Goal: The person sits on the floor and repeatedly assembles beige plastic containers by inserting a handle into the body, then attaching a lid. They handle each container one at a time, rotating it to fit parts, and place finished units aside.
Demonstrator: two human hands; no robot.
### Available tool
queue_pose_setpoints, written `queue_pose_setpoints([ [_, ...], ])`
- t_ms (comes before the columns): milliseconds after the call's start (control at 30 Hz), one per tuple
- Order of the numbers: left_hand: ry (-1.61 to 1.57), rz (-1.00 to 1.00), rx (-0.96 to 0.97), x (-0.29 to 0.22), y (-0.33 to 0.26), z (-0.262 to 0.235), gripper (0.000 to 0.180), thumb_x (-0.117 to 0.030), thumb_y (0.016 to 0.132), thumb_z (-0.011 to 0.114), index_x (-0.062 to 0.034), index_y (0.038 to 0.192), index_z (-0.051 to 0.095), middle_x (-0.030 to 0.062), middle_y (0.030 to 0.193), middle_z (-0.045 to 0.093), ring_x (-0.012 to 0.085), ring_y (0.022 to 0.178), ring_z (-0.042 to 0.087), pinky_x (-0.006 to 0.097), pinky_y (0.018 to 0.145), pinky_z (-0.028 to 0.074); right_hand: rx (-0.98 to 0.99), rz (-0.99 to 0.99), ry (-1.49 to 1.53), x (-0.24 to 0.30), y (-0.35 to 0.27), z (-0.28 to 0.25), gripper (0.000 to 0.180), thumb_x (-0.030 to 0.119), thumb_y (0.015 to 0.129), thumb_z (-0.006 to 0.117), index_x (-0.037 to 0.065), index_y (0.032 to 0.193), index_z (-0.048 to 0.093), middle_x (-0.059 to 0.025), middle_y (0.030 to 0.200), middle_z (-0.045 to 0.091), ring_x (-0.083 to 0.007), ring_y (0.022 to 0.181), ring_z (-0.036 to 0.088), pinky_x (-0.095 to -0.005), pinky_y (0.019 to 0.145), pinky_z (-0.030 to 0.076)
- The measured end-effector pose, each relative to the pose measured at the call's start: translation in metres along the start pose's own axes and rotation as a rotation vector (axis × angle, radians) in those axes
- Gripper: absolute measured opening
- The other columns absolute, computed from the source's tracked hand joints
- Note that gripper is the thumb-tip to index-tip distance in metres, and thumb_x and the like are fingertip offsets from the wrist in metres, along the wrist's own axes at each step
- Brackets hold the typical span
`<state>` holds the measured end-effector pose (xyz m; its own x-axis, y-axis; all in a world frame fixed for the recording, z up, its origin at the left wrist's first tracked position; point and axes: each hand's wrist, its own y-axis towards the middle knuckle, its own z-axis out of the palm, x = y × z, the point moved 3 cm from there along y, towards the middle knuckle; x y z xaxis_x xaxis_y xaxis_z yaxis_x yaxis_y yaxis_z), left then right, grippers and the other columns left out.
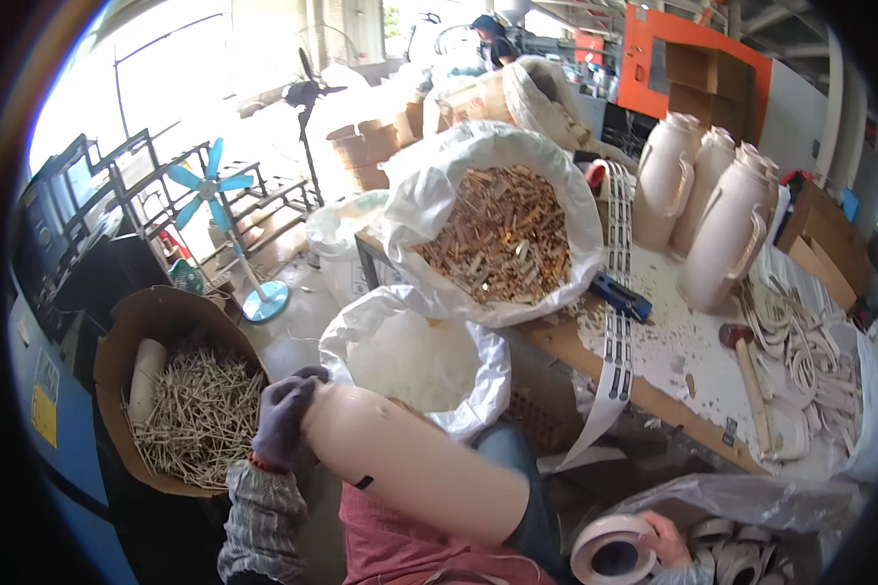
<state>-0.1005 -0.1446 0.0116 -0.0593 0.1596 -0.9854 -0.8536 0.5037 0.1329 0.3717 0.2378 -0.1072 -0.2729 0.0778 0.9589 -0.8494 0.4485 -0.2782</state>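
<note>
I see the gloved left hand (pixel 285 419) clasping the cream jug body (pixel 410 463) braced across the lap; the bare right hand (pixel 665 542) grips a tape roll (pixel 610 548) low beside it.

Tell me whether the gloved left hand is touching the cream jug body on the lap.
Touching. The head view shows the left hand wrapped around the end of the cream jug body.

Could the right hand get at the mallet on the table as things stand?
Probably not straight away. The right hand is low by the bag of rings, gripping a roll of tape. The mallet lies uncovered on the table above it, so the path looks open, but the hand is full.
</note>
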Motion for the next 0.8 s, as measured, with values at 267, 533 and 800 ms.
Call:
queue_pose_setpoints([
  [267, -0.513, 0.009, -0.466, 0.094, -0.054, -0.03, 0.041, -0.032, 0.103, 0.042, 0.0019, 0.104, 0.065, 0.0108, 0.096, 0.068, 0.0168, 0.087, 0.065, 0.032, 0.077, 0.053, -0.387, -0.795, -0.196, 0.131, 0.135, 0.16, 0.047, 0.018, 0.083, 0.064, -0.003, 0.124, 0.057, -0.0127, 0.105, 0.059, -0.0237, 0.091, 0.059, -0.0337, 0.079, 0.049],
  [533, -0.737, -0.209, -0.422, 0.142, -0.089, -0.07, 0.036, -0.033, 0.101, 0.046, -0.0018, 0.108, 0.064, 0.0086, 0.101, 0.069, 0.0203, 0.092, 0.066, 0.033, 0.083, 0.052, -0.264, -1.2, -0.476, 0.187, 0.13, 0.215, 0.045, 0.017, 0.075, 0.07, -0.006, 0.113, 0.064, -0.0178, 0.092, 0.057, -0.0343, 0.083, 0.06, -0.0415, 0.075, 0.05],
  [800, 0.96, 1.014, -0.513, -0.044, -0.113, 0.015, 0.026, -0.018, 0.095, 0.05, 0.0045, 0.103, 0.061, 0.0131, 0.099, 0.067, 0.0237, 0.092, 0.065, 0.038, 0.085, 0.051, -0.087, -0.378, 0.438, 0.124, 0.186, 0.169, 0.036, 0.024, 0.101, 0.047, -0.003, 0.12, 0.06, -0.0053, 0.104, 0.065, -0.0119, 0.089, 0.06, -0.0253, 0.078, 0.048],
])
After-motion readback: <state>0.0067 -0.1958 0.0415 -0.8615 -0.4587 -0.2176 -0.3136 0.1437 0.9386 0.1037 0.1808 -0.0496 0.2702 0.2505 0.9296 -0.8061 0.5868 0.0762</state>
